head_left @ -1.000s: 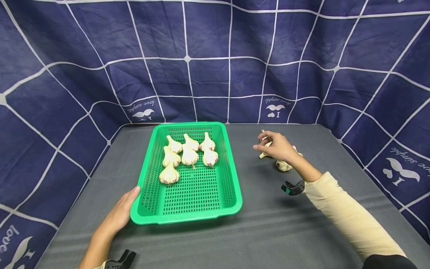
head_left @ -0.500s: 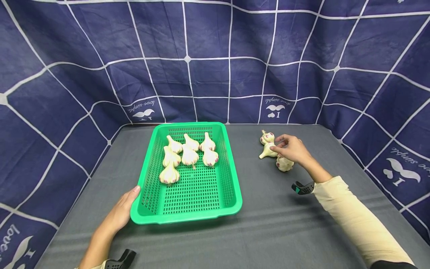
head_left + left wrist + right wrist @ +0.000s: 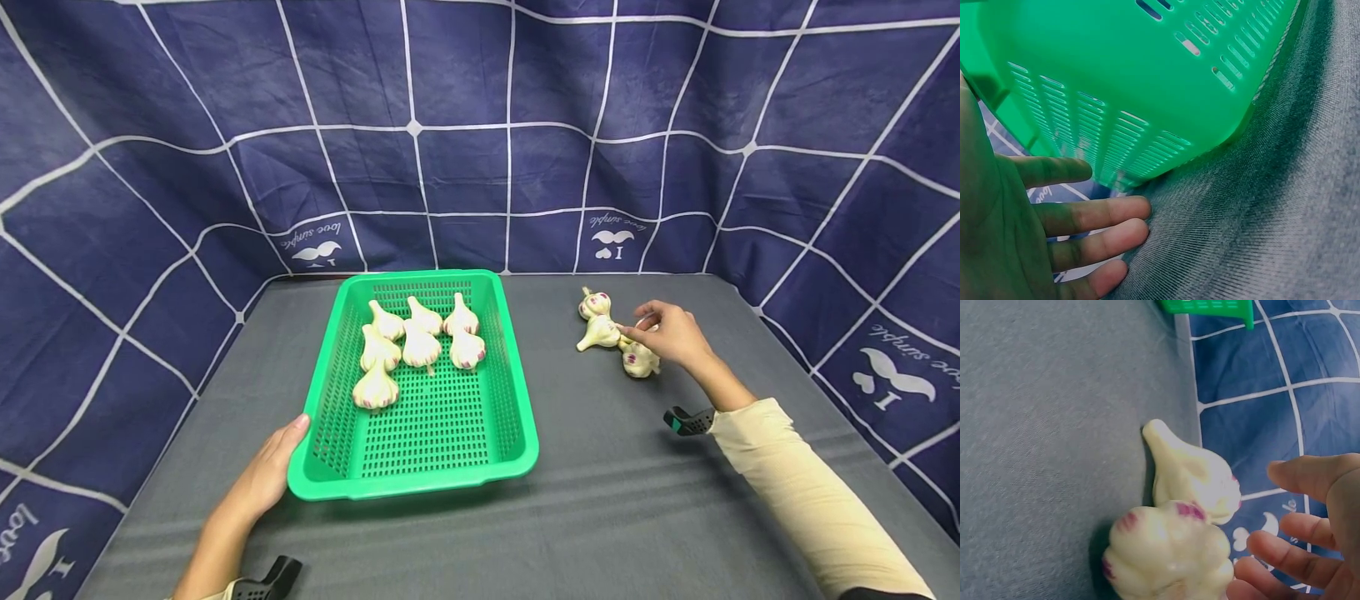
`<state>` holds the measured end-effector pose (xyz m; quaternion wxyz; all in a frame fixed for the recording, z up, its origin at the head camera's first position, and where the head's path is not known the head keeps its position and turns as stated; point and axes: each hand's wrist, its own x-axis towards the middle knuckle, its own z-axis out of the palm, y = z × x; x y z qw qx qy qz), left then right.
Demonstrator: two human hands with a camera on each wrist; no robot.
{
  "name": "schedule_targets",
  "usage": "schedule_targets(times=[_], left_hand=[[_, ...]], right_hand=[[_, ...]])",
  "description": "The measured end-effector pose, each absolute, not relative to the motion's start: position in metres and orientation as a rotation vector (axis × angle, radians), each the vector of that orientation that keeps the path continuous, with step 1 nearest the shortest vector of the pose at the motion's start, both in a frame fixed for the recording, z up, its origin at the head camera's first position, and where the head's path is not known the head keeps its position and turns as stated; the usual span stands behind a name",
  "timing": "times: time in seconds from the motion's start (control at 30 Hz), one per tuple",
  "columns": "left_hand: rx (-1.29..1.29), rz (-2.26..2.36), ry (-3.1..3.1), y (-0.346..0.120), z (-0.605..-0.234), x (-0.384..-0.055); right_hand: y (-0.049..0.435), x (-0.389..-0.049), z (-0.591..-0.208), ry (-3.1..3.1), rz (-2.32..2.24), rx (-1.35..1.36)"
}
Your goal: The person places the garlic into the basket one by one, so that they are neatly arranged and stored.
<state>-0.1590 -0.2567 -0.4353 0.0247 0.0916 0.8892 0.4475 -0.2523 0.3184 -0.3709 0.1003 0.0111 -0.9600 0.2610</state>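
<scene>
In the head view my left hand (image 3: 262, 471) is at the left front corner of a green perforated plastic basket (image 3: 420, 482), thumb along its rim. The left wrist view shows its fingers (image 3: 1094, 215) extended beside the basket wall. Several garlic bulbs (image 3: 377, 388) lie in the basket's left and back part. My right hand (image 3: 671, 333) is over a loose garlic bulb (image 3: 647, 323), mostly hidden beneath it. Another garlic bulb (image 3: 640, 361) lies just in front, and two more lie to its left. In the right wrist view the fingers are spread beside the bulbs, gripping none.
A grey cloth (image 3: 577, 500) covers the table. Blue curtains (image 3: 465, 167) with white grid lines rise behind it and on both sides. Between the basket and the loose bulbs lies a stretch of grey cloth.
My right hand has moved to the right, from above the left loose bulbs to the right ones. The front loose bulb has turned slightly. My left hand stays at the basket.
</scene>
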Motion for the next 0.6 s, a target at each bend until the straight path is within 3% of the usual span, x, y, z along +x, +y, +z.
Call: schedule_targets(times=[0.6], left_hand=[[0.272, 1.373, 2.751, -0.257, -0.435, -0.159]], right_hand=[[0.327, -0.239, -0.387, -2.973, 0.583, 0.190]])
